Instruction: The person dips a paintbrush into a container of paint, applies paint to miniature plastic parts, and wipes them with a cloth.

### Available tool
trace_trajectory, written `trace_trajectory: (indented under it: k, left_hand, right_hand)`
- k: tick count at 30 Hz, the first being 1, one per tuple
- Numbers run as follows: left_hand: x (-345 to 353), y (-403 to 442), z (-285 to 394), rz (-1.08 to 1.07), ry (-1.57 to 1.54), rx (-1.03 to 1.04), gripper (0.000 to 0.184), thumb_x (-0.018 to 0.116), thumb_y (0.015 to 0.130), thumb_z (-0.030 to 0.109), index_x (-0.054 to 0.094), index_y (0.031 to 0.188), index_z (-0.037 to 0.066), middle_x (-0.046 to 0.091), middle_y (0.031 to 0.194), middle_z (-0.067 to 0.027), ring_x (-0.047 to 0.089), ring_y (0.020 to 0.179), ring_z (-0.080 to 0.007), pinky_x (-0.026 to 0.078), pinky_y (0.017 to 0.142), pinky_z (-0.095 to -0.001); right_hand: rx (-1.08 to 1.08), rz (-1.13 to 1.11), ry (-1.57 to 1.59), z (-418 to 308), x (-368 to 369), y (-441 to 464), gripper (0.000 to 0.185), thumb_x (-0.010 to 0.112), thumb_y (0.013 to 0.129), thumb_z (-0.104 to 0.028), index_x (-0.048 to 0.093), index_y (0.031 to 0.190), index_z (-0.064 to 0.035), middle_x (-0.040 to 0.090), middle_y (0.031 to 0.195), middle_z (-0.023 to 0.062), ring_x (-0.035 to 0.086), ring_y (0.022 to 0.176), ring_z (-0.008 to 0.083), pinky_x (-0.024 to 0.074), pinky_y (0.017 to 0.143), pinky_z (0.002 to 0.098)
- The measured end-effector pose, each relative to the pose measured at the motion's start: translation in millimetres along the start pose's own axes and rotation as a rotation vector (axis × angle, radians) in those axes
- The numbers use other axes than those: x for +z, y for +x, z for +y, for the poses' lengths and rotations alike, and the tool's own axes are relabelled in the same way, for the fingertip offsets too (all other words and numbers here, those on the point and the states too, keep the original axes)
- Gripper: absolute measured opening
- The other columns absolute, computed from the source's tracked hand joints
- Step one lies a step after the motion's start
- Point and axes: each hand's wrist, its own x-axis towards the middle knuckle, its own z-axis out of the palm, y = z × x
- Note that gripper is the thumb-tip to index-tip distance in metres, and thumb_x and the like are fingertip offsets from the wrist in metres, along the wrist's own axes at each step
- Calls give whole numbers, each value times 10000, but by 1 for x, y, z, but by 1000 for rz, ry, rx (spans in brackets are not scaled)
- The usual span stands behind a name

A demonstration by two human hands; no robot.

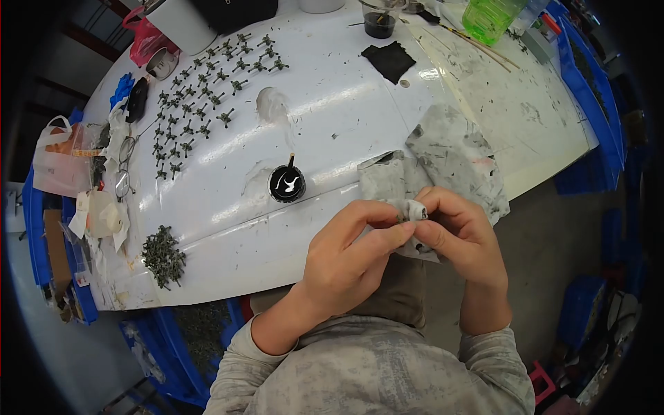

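Observation:
Both of my hands meet near the table's front edge, right of centre. My left hand [349, 256] pinches a stained white cloth [413, 210] between thumb and fingers. From the other side my right hand [460, 235] grips the same cloth, which is bunched between the fingertips. Whether something small is wrapped inside it cannot be made out. More of the smudged grey-white cloth [456, 155] lies spread on the table just beyond my hands. To the left stands a small round pot [286, 184] of black liquid with a stick in it.
Rows of small dark green parts [200, 111] stand at the back left. A pile of similar parts [164, 257] lies front left. A black cloth [389, 62], a clear cup [380, 24] and a green bottle [490, 21] are at the back. Blue bins [588, 97] flank the table [332, 111].

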Motion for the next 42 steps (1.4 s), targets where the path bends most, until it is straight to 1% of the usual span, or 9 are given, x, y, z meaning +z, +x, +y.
trace_trajectory:
  k: [3,7,12,18,22,28,32,38,42]
  left_hand:
    - [-2,2,5,-2,-100,-139,237,599,721,-86,607,932,21,561,920,-82,513,692,-169,437,605,-234]
    - [-7,4,11,2,-397,-442,187,610,772,-30,581,951,17,553,924,-73,500,696,-152,422,618,-223]
    - [-6,6,4,-85,-209,-387,150,620,793,4,594,940,9,557,890,-62,489,679,-131,410,611,-210]
    - [-9,7,2,-106,-142,-316,149,633,790,16,605,934,-2,569,867,-58,492,674,-123,412,609,-212]
    - [-9,7,4,-80,-205,-386,141,640,782,-4,620,920,-28,587,861,-53,506,736,-127,417,672,-219]
    - [-9,5,-1,-80,-263,-422,156,637,792,-9,611,944,-28,590,871,-53,513,734,-116,425,674,-205]
    - [-7,1,1,43,-436,-656,106,635,806,19,601,900,-14,607,853,-55,531,728,-92,433,647,-186]
    - [-11,0,2,53,-590,-716,141,626,832,25,579,955,-26,614,956,-89,588,763,-122,477,724,-199]
    - [-11,-1,4,97,-703,-730,130,628,832,28,573,939,-25,616,988,-108,611,793,-144,493,740,-222]
  right_hand:
    - [-54,4,-30,1,1,2,37,561,844,-41,562,874,-19,523,784,17,399,627,67,318,567,171]
    - [-310,32,-322,4,3,6,29,546,821,-12,557,848,-13,511,769,28,388,617,98,316,563,200]
    - [-399,13,-440,5,4,9,42,533,797,12,552,828,-10,496,745,40,385,627,130,323,575,226]
    - [-412,17,-427,5,6,13,44,535,787,15,546,821,-11,490,738,48,387,639,145,327,585,233]
    - [-469,23,-450,8,6,16,41,536,787,15,545,817,-12,491,739,49,388,644,148,328,590,238]
    - [-535,35,-611,8,8,16,44,541,786,18,547,818,-11,499,750,52,387,646,149,329,588,239]
    - [-426,93,-593,7,14,14,29,541,800,14,539,815,-10,488,742,46,373,643,146,327,586,239]
    - [-454,70,-565,4,4,13,13,528,831,3,533,822,-6,479,741,39,362,639,133,316,584,229]
    - [-392,165,-410,7,4,9,35,509,852,-2,532,827,0,483,750,36,359,640,120,305,587,218]
